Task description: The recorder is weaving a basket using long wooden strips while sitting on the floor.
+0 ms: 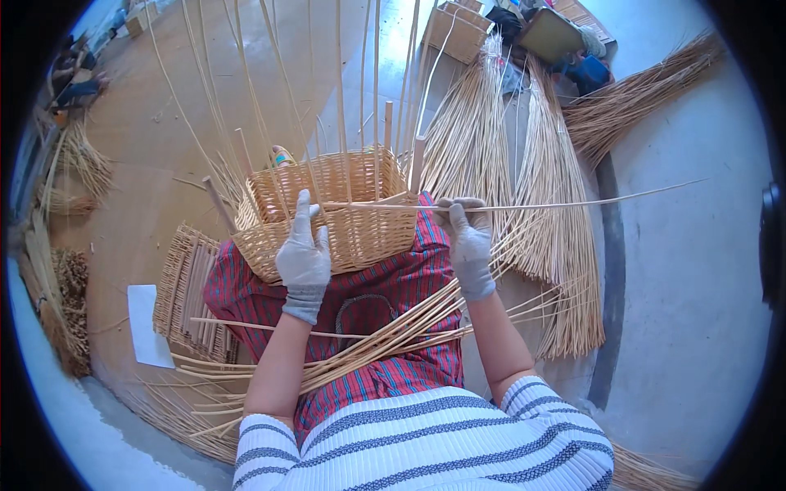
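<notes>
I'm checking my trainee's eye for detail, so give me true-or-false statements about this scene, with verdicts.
1. The right hand holds a thin strand. True.
2. The left hand is at the near side of the wicker basket. True.
3. Both hands are bare. False: both are gloved.
4. The basket stands on the floor. False: it sits over red striped cloth.
5. Loose rods lie across the cloth. True.
6. A white sheet lies right of the basket. False: it lies to the left.
</notes>
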Tool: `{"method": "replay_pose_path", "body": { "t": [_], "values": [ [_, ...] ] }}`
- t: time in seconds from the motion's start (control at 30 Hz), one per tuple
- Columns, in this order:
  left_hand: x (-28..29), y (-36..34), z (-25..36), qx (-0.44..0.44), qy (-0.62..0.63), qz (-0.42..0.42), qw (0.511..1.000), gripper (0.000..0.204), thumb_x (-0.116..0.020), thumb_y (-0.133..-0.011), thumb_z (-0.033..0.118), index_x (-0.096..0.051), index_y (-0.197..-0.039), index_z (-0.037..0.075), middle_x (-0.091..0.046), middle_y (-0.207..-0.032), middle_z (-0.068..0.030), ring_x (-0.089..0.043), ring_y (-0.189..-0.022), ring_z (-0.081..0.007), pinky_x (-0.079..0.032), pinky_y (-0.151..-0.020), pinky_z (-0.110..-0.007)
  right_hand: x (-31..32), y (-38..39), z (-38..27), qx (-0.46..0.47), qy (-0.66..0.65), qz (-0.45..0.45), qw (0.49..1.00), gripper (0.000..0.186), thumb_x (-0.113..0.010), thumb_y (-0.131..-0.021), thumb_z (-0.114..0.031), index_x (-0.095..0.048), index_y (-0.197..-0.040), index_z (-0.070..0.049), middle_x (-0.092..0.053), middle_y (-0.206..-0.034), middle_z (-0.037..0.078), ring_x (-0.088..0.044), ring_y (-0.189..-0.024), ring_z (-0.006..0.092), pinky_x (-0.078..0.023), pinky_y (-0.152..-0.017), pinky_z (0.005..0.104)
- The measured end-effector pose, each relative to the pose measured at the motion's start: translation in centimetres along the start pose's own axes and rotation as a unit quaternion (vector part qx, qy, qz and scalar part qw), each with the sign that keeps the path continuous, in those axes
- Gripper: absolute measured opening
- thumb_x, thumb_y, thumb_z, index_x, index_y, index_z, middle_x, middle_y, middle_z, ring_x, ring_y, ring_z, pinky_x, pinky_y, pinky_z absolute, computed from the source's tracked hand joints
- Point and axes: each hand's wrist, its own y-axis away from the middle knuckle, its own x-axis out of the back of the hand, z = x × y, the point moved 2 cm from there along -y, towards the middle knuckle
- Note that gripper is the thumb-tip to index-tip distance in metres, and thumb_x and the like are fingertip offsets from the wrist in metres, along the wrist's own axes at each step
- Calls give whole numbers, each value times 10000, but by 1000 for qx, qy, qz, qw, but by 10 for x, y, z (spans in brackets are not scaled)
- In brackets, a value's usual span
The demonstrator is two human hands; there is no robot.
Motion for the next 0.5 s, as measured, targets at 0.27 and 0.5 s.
{"method": "replay_pose_path", "body": {
  "t": [0.27,0.5],
  "values": [
    [-21,-38,41,15,122,-17,992,366,-624,-964,133,-557,-1321,94,-724,-989,-88,-713,-823,-221,-560,-721,-343,12,-41,0,-37,30,-79,996,47,-572,-1002,-68,-563,-1042,-45,-693,-983,110,-690,-881,188,-590,-825,332],
    [-79,-31,-12,25,203,-174,963,110,-671,-942,134,-639,-915,32,-625,-756,-1,-543,-678,-76,-463,-631,-269,-39,-37,4,202,178,-143,952,197,-573,-943,64,-556,-1127,-6,-644,-1173,145,-629,-1136,238,-527,-975,360]
  ]
}}
